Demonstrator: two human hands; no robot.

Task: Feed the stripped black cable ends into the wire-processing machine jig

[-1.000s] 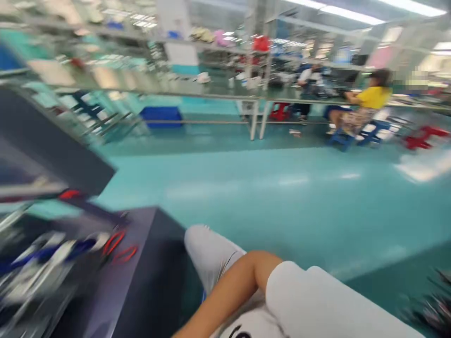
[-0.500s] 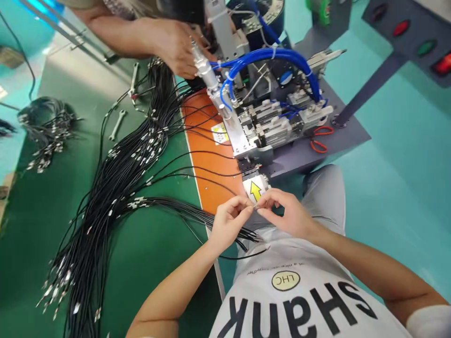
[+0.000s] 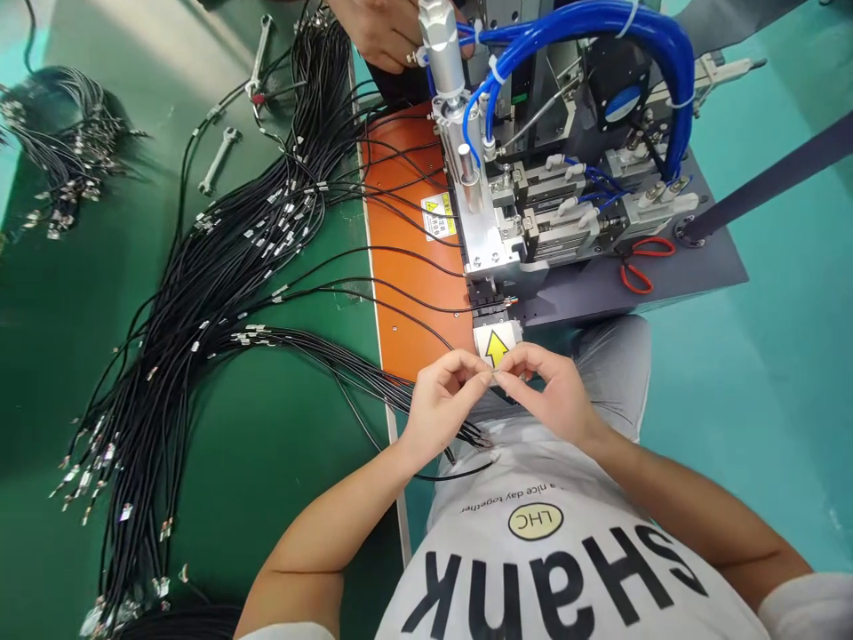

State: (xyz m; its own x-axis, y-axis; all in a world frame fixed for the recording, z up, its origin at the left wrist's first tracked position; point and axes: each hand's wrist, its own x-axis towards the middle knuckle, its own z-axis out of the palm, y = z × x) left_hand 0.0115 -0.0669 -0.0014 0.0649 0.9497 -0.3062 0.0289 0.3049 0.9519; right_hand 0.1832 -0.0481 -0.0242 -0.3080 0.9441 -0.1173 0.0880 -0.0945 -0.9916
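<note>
My left hand [image 3: 441, 404] and my right hand [image 3: 550, 396] meet fingertip to fingertip just below a white block with a yellow arrow [image 3: 497, 345] at the front of a small machine [image 3: 533, 204]. Both pinch the end of a thin black wire [image 3: 459, 434] whose tip sits between the fingers. A bundle of such black wires [image 3: 219, 276] with metal terminals fans across the green bench [image 3: 67, 373] to my left. Several wires lie over the orange plate [image 3: 406, 267].
Another person's hand [image 3: 386, 31] reaches into the machine from the top. Blue air hoses [image 3: 586, 22] arch over it. Red-handled scissors [image 3: 640, 262] lie on the grey base. Wrenches [image 3: 219, 158] rest on the bench, with a second wire heap [image 3: 59, 133] far left. Teal floor lies right.
A second ago the view swept blurred across the factory hall; it has since dropped to the bench. Over the last half second my hands stay pinched together, shifted slightly up and right.
</note>
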